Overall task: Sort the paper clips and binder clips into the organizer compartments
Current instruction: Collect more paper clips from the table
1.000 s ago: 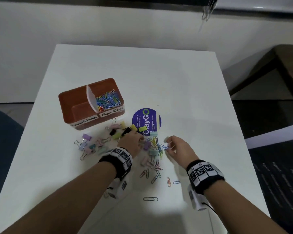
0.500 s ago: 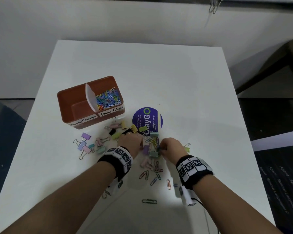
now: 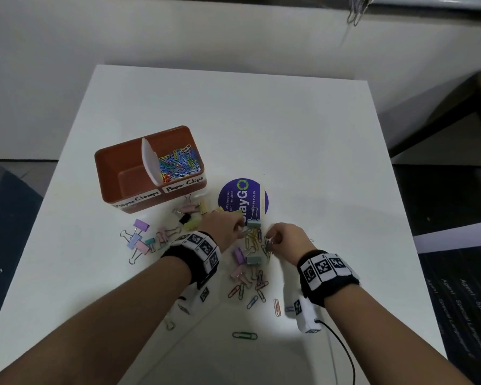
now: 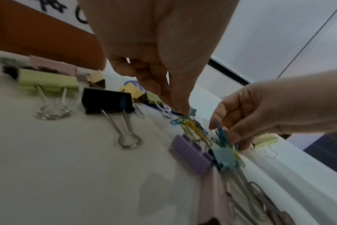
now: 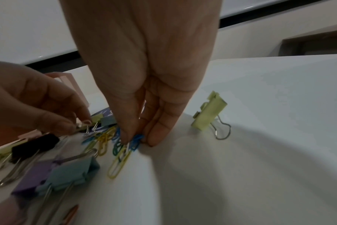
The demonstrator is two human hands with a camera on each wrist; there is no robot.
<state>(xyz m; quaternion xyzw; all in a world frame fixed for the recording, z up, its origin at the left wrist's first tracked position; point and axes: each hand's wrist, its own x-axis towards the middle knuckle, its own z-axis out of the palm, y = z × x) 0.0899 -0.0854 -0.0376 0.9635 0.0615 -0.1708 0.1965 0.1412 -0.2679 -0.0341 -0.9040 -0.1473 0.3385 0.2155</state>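
An orange organizer (image 3: 109, 173) stands at the table's left. Its right compartment, labelled Paper Clips, holds several coloured paper clips (image 3: 178, 162); the left one, labelled Paper Clamps, shows only its bare floor. A mixed pile of paper clips (image 3: 252, 238) and pastel binder clips (image 3: 253, 259) lies between my hands. My left hand (image 3: 240, 227) pinches at yellow and blue clips (image 4: 190, 126) at the pile's far end. My right hand (image 5: 137, 140) pinches a small bunch of blue paper clips (image 5: 134, 143) against the table.
More binder clips (image 3: 140, 240) are scattered in front of the organizer, with a black one (image 4: 106, 99) close to my left hand. A purple round sticker (image 3: 243, 198) lies on the white table (image 3: 303, 151). Loose paper clips (image 3: 245, 335) lie nearer me. A yellow-green binder clip (image 5: 210, 114) sits right of my right hand.
My right hand has moved left into the pile and now pinches blue clips there. My left hand has stayed at the pile's far left edge.
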